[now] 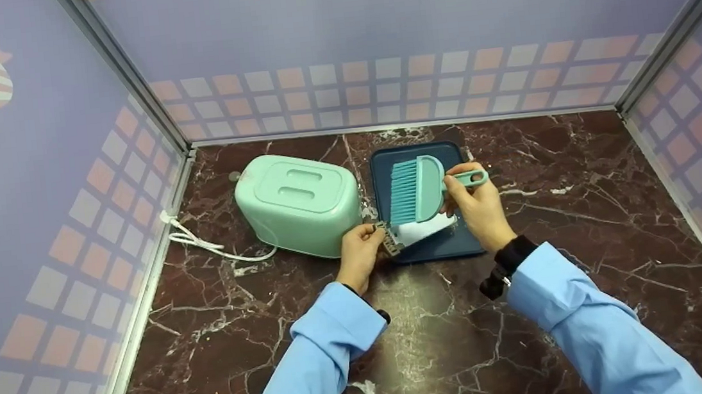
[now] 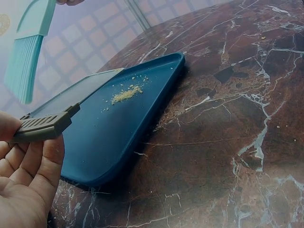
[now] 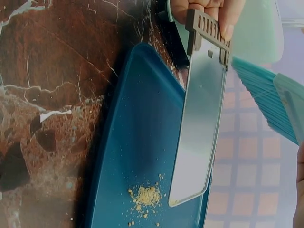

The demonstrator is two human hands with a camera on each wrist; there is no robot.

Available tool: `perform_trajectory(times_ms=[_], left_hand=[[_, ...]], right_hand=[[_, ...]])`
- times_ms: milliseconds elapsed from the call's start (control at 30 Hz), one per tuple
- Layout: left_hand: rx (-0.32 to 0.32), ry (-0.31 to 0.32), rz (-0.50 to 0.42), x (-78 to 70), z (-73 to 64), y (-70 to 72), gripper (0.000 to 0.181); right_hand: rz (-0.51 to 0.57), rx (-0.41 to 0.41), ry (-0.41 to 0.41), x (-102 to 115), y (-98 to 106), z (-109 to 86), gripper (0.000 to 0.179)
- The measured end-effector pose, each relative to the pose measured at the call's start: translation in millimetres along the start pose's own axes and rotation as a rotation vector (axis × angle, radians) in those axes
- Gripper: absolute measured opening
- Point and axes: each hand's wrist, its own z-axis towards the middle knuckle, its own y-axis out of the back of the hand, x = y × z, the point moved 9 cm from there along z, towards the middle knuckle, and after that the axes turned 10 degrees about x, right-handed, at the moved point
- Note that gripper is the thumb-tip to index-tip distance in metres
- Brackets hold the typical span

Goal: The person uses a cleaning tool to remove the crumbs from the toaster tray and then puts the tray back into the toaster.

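My left hand (image 1: 359, 252) pinches the brown slotted handle of a toaster's crumb tray (image 3: 199, 123), thumb on one side and fingers on the other. The tray's shiny metal plate slants over a dark blue tray (image 1: 414, 151), its far end low. In my right hand (image 1: 482, 209) is a teal hand brush (image 1: 431, 188), gripped at the handle, its bristles held above the metal plate. Yellow crumbs (image 2: 127, 94) lie in a small heap on the blue tray, beside the plate's far end. The right wrist view shows only the edge of the right hand.
A mint-green toaster (image 1: 300, 208) stands left of the blue tray, close to my left hand. Its white cord (image 1: 221, 251) runs toward the left wall. Patterned panels (image 1: 405, 89) enclose the marbled tabletop (image 1: 442, 342) at the back and both sides.
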Motion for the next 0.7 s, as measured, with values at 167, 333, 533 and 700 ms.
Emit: perform_trajectory(times_ms=[167,333,533,700], left_hand=[[0.001,-0.017,0.002,-1.9,-0.5,-0.6,0.017],[0.004,-0.016,0.012,-1.6,0.2,-0.6,0.017],[0.005,-0.026,0.001,-0.4,1.3,0.5,0.013],[0.0,-0.011,0.011,0.3,0.6,1.7,0.011]], right_hand=[[-0.007,0.027,0.001,-1,-6,0.4,0.025],[-0.036,0.036,-0.011,-5,-7,0.8,0.025],[-0.096,0.05,-0.021,-8,-4,0.7,0.025],[-0.144,0.047,-0.079,-16,3,1.0,0.027]])
